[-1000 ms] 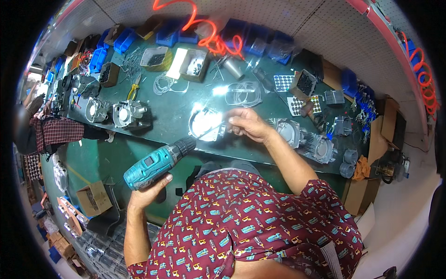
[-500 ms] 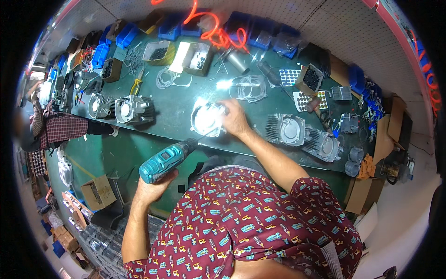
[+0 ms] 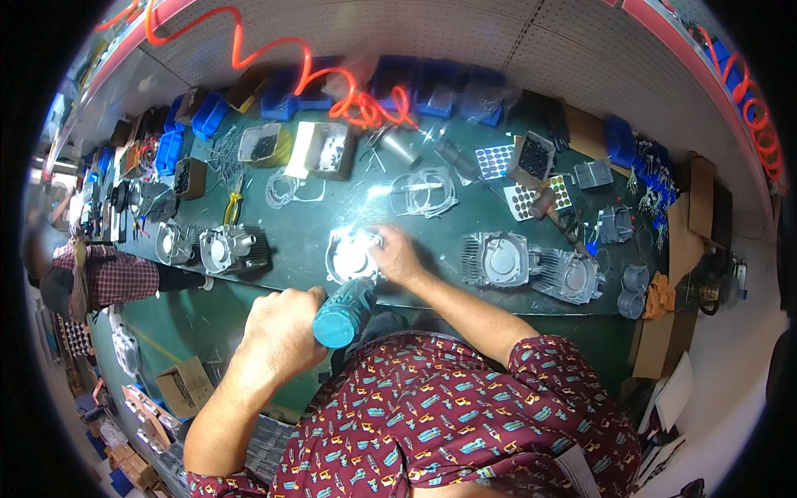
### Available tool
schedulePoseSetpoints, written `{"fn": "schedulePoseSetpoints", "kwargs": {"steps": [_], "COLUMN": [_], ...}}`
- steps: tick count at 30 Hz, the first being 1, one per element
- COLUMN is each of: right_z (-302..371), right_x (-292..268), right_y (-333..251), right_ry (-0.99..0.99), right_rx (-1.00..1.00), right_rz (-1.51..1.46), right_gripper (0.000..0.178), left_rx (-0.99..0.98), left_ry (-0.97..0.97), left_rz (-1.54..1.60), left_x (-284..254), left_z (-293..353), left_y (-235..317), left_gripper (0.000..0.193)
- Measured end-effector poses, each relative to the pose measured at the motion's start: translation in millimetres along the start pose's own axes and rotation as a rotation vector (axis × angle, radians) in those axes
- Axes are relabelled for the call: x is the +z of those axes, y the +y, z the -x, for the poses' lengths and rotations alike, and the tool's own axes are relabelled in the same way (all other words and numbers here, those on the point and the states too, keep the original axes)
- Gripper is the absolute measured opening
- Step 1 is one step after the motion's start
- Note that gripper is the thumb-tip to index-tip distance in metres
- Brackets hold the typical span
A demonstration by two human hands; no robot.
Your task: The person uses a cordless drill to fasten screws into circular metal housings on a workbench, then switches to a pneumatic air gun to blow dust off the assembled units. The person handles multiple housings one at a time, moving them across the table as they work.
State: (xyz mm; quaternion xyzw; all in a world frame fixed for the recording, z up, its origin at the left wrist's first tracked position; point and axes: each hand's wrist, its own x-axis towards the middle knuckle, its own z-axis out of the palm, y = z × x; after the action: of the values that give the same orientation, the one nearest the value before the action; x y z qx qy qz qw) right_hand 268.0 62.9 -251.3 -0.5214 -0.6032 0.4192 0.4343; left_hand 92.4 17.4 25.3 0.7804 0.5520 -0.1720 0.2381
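Observation:
In my left hand [image 3: 282, 332] is a teal cordless drill [image 3: 342, 319], its rounded back end toward me. The drill's front end points at a round metal casting [image 3: 352, 256] at the bench's near edge. Whether the tip touches it I cannot tell. Glare washes out much of the casting's face. My right hand [image 3: 397, 253] grips the casting's right rim with bent fingers. To the right lie two finned metal castings [image 3: 503, 259], [image 3: 574, 275]. Two more castings [image 3: 231, 249], [image 3: 174, 243] stand to the left.
Along the back stand blue bins [image 3: 390, 80] under a coiled orange air hose [image 3: 305, 70]. Boxes of small parts [image 3: 531, 158], yellow-handled pliers [image 3: 233, 207], a hammer [image 3: 544, 202] and coiled clear tubing [image 3: 425, 192] lie on the green bench [image 3: 315, 224]. At far left is another person [image 3: 108, 274].
My left hand has raised the drill and swung it right, turning it to line up with the casting. My right hand stays on the casting. The whole view has shifted a little.

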Motion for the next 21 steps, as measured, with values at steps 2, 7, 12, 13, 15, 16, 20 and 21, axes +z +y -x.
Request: {"fn": "schedulePoseSetpoints", "kwargs": {"steps": [2, 7, 12, 13, 15, 16, 20, 21], "right_z": [1.4, 0.7, 1.4, 1.3, 0.3, 0.2, -1.4, -1.9], "right_x": [-2.7, 2.0, 1.0, -0.4, -2.6, -3.6, -2.2, -2.6], "right_y": [-2.9, -3.5, 3.2, 3.5, 2.9, 1.8, 2.5, 3.5], "right_ry": [-0.015, 0.007, -0.010, -0.001, -0.028, -0.045, -0.044, -0.057], "right_rx": [0.040, -0.011, 0.019, -0.009, -0.009, -0.010, -0.043, -0.041], "right_rz": [-0.012, 0.030, -0.017, -0.009, 0.003, 0.007, -0.001, -0.002], "right_gripper": [0.031, 0.028, 0.030, 0.030, 0.029, 0.029, 0.028, 0.028], "left_rx": [-0.041, -0.135, -0.139, -0.134, -0.129, -0.122, -0.111, -0.104], "left_ry": [-0.022, -0.003, 0.010, 0.014, 0.021, 0.035, 0.063, 0.064], "left_rz": [0.031, 0.066, 0.055, 0.057, 0.064, 0.083, 0.144, 0.127], "left_x": [-4.4, -0.3, 4.8, 7.1, 11.6, 16.2, 20.7, 20.9], "left_z": [-3.4, 2.0, 2.2, 2.8, 5.6, 9.0, 16.4, 16.4], "left_y": [5.3, 7.9, 6.1, 5.3, 4.1, 1.0, -1.1, -1.7], "left_gripper": [0.028, 0.027, 0.028, 0.029, 0.030, 0.031, 0.034, 0.033]}}
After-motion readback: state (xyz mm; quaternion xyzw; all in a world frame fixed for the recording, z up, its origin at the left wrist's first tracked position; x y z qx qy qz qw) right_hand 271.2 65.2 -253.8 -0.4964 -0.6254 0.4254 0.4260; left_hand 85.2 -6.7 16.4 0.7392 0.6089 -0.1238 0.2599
